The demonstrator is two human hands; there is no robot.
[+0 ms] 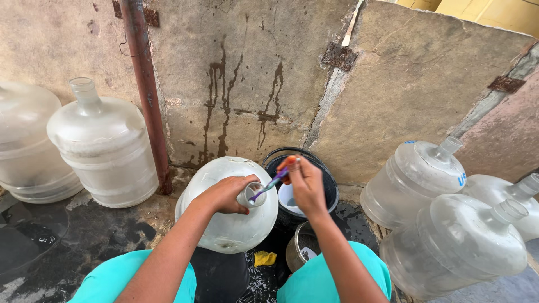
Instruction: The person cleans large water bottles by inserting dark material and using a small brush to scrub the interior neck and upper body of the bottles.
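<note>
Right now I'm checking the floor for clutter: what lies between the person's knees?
In the head view, a small yellow scrap lies on the wet dark floor between the teal-clad knees, beside a clear round container, below the tilted water jug.

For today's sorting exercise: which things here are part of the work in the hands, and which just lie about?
In use:
left hand gripping the jug neck
right hand holding a purple toothbrush
large water jug

Lying about:
upright jugs
tilted jugs
black bucket
yellow sponge
rusty pipe
</note>
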